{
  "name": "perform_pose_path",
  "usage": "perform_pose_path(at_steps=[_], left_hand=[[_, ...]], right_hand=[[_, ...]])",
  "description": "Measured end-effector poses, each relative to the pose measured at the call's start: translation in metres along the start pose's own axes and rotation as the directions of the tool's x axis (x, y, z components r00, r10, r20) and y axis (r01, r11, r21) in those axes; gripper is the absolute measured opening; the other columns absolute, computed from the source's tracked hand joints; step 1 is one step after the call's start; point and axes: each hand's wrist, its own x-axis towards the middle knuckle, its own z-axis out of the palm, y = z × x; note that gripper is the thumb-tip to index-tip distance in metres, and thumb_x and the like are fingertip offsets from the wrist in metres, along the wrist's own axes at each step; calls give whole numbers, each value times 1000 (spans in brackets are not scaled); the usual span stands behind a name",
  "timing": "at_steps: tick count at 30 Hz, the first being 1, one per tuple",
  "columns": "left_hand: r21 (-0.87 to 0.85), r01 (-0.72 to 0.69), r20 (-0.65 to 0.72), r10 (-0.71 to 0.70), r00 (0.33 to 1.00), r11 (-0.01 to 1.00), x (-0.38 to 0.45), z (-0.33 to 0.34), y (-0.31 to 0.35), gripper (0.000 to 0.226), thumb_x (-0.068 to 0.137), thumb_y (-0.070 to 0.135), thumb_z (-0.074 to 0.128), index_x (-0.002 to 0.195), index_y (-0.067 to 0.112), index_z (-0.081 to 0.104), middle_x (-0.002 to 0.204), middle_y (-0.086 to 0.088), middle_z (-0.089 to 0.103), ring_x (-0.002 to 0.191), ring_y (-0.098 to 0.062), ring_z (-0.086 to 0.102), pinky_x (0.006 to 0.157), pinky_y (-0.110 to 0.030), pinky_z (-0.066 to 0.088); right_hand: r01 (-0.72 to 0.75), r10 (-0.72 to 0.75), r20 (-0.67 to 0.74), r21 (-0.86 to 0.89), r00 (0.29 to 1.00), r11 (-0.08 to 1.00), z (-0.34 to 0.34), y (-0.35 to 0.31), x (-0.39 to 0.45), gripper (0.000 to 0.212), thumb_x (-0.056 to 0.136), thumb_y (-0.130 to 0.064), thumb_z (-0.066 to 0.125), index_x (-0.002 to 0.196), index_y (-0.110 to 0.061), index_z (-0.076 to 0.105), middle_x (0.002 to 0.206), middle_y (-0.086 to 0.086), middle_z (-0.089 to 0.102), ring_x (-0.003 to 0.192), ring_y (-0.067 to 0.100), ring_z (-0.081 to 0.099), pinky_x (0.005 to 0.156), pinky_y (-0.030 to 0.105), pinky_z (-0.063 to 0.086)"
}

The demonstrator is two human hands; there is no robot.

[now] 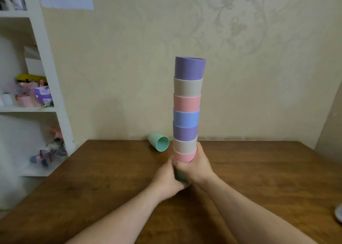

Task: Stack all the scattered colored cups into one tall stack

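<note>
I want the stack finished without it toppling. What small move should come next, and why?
Probably free the left hand and reach for the green cup lying on its side at the back of the table, left of the stack. It looks like the only cup not yet stacked, and the right hand already grips the base.

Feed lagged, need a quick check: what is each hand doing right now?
Left hand: closed around the base of the cup stack.
Right hand: closed on the same stack, just above.
</note>
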Motion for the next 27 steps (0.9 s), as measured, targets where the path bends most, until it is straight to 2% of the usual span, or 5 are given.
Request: perform_pose_path(at_steps=[6, 14, 17, 21, 27], left_hand=[[711, -241, 119, 224, 967, 661, 66, -47, 5, 62, 96, 20, 64, 156, 28, 51, 145, -5, 65, 132, -35, 64, 97, -43, 56], [938, -292, 284, 73, 956, 189, 165, -68, -8, 92, 99, 4, 69, 171, 36, 23, 185, -3, -1, 170, -34, 8, 127, -50, 34], [953, -246, 257, -41, 966, 177, 181, -66, -17, 97, 102, 0, 64, 174, 40, 12, 185, -4, -8, 171, -38, 0, 132, -56, 24], [959, -164, 171, -10, 985, 231, 179, -63, -24, 90, 103, 0, 61, 172, 36, 18, 178, -7, 18, 161, -42, 24, 117, -51, 45], [903, -81, 47, 91, 995, 421, 138, -77, -22, 94, 81, 37, 88, 162, 33, 40, 151, -6, 52, 133, -34, 57, 107, -46, 52]], right_hand=[[19, -18, -28, 44, 999, 999, -7, 37, 32, 80, 60, -37, 96, 125, -50, 52, 115, -11, 76, 105, 11, 75, 94, 46, 63], [6, -6, 3, 26, 1000, 1000, 0, 58, 27, 101, 63, -38, 94, 145, -54, 37, 124, -24, 69, 110, -5, 67, 92, 18, 52], [-5, 4, 10, 25, 1000, 1000, -1, 56, 31, 105, 63, -42, 94, 145, -59, 32, 125, -28, 67, 112, -6, 66, 96, 19, 52], [8, -8, -9, 12, 1000, 1000, -1, 59, 37, 106, 60, -43, 96, 147, -60, 37, 123, -32, 69, 111, -10, 66, 100, 23, 55], [-5, 5, -38, -9, 999, 1000, -4, 59, 33, 100, 65, -39, 98, 145, -56, 39, 120, -29, 69, 106, -9, 66, 98, 26, 56]])
